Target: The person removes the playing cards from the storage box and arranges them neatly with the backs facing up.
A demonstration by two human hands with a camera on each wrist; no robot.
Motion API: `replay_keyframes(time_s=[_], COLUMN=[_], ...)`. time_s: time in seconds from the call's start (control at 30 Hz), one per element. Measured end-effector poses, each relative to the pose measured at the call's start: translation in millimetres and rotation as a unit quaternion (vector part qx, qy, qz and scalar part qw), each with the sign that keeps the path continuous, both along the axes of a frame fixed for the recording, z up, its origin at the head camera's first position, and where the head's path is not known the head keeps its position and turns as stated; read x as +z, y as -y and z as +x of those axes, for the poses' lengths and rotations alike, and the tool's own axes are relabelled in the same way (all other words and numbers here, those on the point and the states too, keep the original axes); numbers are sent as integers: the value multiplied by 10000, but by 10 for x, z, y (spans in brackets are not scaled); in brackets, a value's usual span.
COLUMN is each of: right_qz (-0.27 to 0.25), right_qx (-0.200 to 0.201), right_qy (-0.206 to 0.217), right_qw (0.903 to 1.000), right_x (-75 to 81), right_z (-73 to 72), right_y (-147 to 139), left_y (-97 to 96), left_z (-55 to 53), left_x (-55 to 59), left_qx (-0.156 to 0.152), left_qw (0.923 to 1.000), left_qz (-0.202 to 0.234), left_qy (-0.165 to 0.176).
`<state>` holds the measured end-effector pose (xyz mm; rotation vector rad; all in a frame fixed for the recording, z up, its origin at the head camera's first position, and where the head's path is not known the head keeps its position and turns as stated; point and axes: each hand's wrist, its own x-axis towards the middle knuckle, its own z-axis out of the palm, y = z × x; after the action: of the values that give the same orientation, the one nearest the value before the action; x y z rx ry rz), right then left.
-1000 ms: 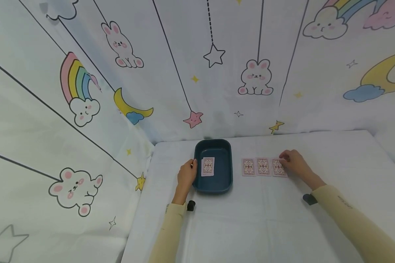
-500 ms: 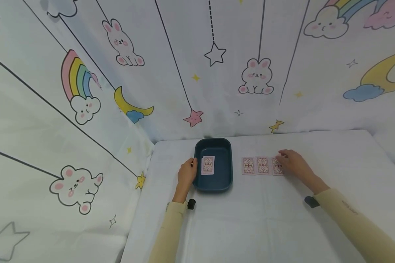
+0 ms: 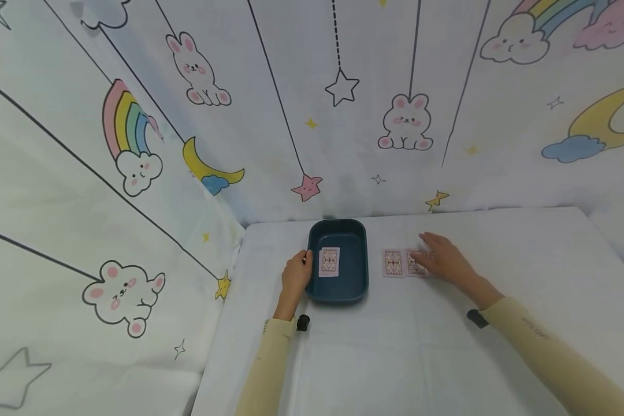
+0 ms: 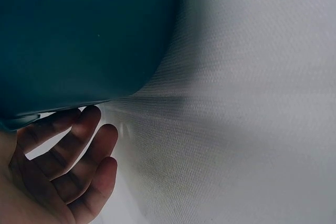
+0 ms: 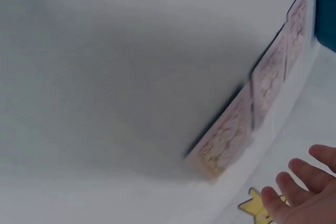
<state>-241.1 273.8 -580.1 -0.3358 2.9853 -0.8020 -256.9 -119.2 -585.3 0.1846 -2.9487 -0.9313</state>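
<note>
Three thin, ornate-backed cards (image 5: pixel 269 78) lie right of centre, the right hand (image 3: pixel 445 261) outstretched above; near centre, the left hand (image 3: pixel 295 275) pinches a smooth, round-cornered tray (image 3: pixel 352 273) bearing a flat card stack (image 3: pixel 330 262).

We're in a draped-off corner (image 3: pixel 239 211) here, cartoon cloth (image 3: pixel 356 153) walling the surface (image 3: pixel 359 358) at its far and left edges; home or studio, can't tell!
</note>
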Motion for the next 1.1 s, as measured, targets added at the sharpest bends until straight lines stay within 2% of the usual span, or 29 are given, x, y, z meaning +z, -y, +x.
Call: replay_keyframes(time_s=[0.3, 0.5, 1.1], right_qz=[-54, -113, 425], right_qx=[221, 466, 1309], right_qy=[-246, -242, -487], right_qw=[9994, 9986, 9893], right_x=[125, 242, 472], right_z=[-89, -131, -282], right_y=[459, 786, 1686], left_y=[8, 16, 10], left_z=[21, 35, 14], left_x=[52, 53, 27], left_qx=[-60, -83, -71], left_qw=[9999, 9999, 10000], left_qz=[43, 93, 30], left_qy=[-92, -23, -32])
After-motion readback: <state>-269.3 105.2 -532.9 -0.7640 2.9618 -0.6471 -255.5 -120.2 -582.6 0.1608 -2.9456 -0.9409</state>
